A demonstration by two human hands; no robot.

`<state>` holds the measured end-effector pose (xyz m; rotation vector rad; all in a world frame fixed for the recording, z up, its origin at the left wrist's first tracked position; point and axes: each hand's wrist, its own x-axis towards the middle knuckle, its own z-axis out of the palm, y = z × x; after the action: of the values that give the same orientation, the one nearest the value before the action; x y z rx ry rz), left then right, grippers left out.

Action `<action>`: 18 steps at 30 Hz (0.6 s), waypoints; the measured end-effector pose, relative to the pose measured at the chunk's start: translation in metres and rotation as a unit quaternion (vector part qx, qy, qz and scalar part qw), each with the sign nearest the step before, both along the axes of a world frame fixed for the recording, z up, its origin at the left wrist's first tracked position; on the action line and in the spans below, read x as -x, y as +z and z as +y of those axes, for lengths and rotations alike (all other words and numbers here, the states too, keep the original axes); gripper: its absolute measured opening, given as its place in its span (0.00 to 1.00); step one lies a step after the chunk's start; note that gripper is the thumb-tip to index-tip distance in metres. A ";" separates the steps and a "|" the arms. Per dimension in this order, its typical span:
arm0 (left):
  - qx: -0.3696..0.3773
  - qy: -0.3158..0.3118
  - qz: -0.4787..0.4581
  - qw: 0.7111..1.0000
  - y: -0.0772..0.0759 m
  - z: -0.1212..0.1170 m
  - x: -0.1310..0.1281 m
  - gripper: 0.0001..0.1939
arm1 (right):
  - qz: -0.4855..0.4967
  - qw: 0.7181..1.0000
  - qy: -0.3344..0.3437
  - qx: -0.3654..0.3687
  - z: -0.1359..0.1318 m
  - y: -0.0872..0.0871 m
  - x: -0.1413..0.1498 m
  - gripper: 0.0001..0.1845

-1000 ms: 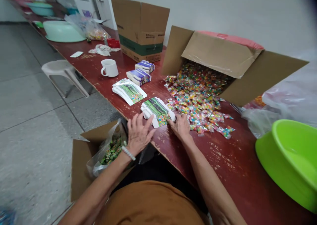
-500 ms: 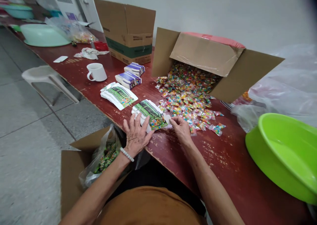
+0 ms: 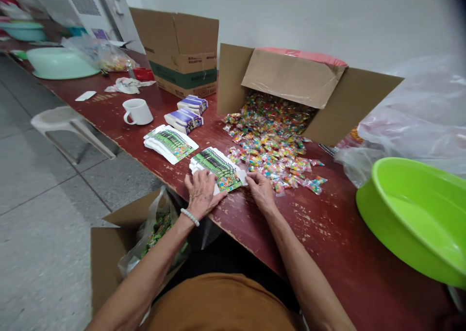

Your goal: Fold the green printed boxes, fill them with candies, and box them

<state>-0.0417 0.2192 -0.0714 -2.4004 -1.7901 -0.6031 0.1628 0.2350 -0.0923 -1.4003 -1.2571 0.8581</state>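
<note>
A fanned stack of flat green-and-white cartons (image 3: 222,168) lies near the front edge of the red table (image 3: 291,253). My left hand (image 3: 201,192), with a beaded bracelet at the wrist, rests against the stack's near left side, fingers apart and thumb stretched along the near edge. At the stack's right end my right hand (image 3: 261,191) pinches a white flap of the top carton between thumb and forefinger. Just left of it lies a second fanned carton stack (image 3: 170,144). Many small clear packets of colourful candies (image 3: 269,156) spill towards my right hand from a tipped cardboard box (image 3: 291,76).
Purple-and-white cartons (image 3: 184,120) and a white mug (image 3: 137,111) stand further left. Behind them is an open cardboard box (image 3: 182,54). A green basin (image 3: 386,224) sits at right. Below the table edge, a box (image 3: 105,263) holds a bag of green packets (image 3: 156,231). A stool (image 3: 54,117) stands left.
The camera view has shifted, moving the scene left. My right hand has gone from the stack's near right corner to pinching the end flap. My left hand has come against the stack's side.
</note>
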 end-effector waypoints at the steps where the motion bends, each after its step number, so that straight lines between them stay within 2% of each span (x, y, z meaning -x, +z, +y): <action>1: 0.004 0.008 -0.001 1.000 0.003 0.002 -0.001 0.28 | 0.001 1.000 0.001 0.000 0.000 0.000 0.000 0.17; 3: 0.009 0.020 -0.013 1.000 0.009 0.003 -0.003 0.26 | 0.001 1.000 -0.003 0.000 -0.002 0.001 0.000 0.18; 7: 0.036 0.033 -0.108 0.993 0.018 -0.004 -0.002 0.12 | 0.002 1.000 -0.019 0.005 -0.008 0.007 0.000 0.25; 9: 0.079 0.046 -0.207 0.974 0.019 -0.009 -0.001 0.09 | 0.005 1.000 -0.014 0.009 -0.014 0.011 0.002 0.28; 11: 0.119 0.053 -0.303 0.944 0.019 -0.016 0.000 0.11 | 0.011 1.000 0.003 0.014 -0.020 0.017 0.004 0.29; 13: 0.176 0.031 -0.405 0.897 0.022 -0.023 0.002 0.13 | 0.046 0.998 0.041 0.025 -0.027 0.024 0.007 0.27; 15: 0.268 -0.028 -0.498 0.824 0.029 -0.032 0.004 0.14 | 0.090 0.992 0.079 0.036 -0.034 0.032 0.010 0.25; 18: 0.455 -0.153 -0.576 0.661 0.043 -0.046 0.008 0.19 | 0.121 0.982 0.140 0.036 -0.046 0.047 0.011 0.21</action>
<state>-0.0498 0.1731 -0.0286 -3.3564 -2.4924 -2.1071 0.1519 0.1894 -0.0450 -1.1483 -1.2593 1.2399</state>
